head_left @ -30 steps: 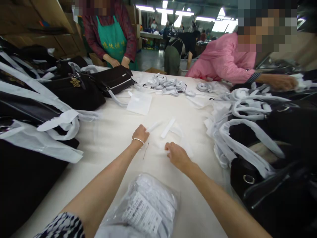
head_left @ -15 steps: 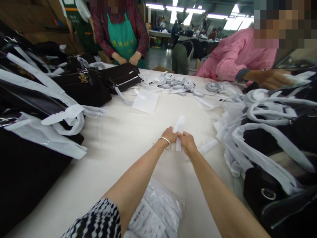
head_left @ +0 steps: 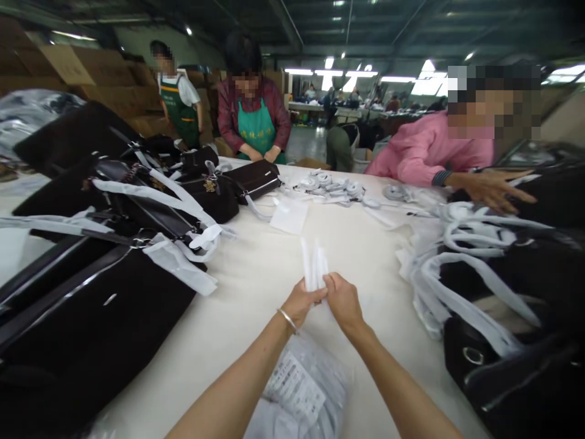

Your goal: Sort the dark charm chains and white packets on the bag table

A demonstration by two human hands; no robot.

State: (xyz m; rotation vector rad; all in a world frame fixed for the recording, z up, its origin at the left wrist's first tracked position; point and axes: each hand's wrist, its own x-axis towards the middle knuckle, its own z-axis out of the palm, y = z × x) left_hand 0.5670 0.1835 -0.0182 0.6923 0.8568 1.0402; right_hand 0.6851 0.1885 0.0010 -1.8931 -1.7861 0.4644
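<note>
Both of my hands meet over the middle of the pale table (head_left: 256,286). My left hand (head_left: 302,300) and my right hand (head_left: 342,299) are closed on white strips (head_left: 315,265), which look like thin wrapped paper or foam and stick up between the fingers. The lower ends are hidden by my fingers. Just below my wrists lies a clear plastic bag (head_left: 336,390) of pale rolled straps, with a printed white label (head_left: 297,387) facing up. A flat white sheet (head_left: 290,216) rests on the table beyond my hands.
Black handbags (head_left: 114,305) with white-wrapped handles are piled at the left. More black bags (head_left: 525,274) with wrapped straps lie at the right. Coiled grey straps (head_left: 329,184) sit at the far edge. A person in a green apron (head_left: 256,128) and one in pink (head_left: 420,146) stand across.
My view has tilted up. My hands are nearer, and the strips now stand more upright in them. The strip that lay by my right hand is no longer on the table.
</note>
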